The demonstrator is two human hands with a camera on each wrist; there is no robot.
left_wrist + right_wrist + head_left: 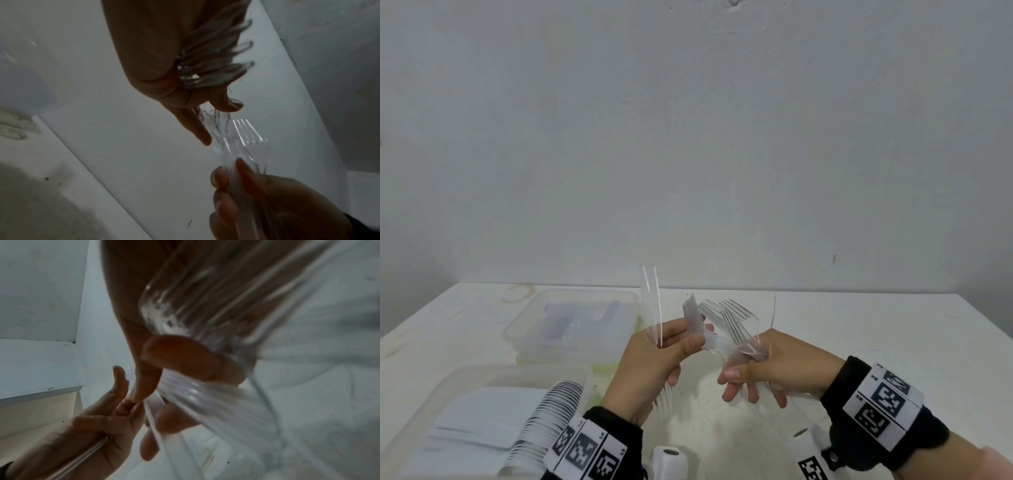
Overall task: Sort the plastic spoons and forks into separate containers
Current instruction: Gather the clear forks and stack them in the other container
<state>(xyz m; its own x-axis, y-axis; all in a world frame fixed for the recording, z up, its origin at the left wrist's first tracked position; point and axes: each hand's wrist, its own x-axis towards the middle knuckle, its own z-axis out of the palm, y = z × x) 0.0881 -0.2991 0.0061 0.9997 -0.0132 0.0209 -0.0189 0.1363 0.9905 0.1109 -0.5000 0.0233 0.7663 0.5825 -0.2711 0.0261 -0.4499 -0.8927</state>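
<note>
Both hands are being held up over the off-white tabletop [825, 329], close together and each gripping clear plastic cutlery. The left hand [650, 363] is curling its fingers around a small bundle of clear plastic forks [654, 308], whose handles are standing upright above the fist while the tines are poking out below the palm; its thumb and forefinger are also pinching the near end of a second fan of clear forks [697, 323]. The right hand [774, 366] is clamping a larger stack of clear plastic forks [739, 329] between thumb and fingers, tines pointing up and away toward the wall, and this stack is touching the fan pinched by the left hand. On the table to the left, a translucent rectangular plastic container [524, 329] is sitting farther back, holding clear cutlery too blurred to identify. Nearer the camera, a second translucent plastic container [482, 371] is holding a neat nested row of clear cutlery [551, 411] lying on white paper [482, 421].
</note>
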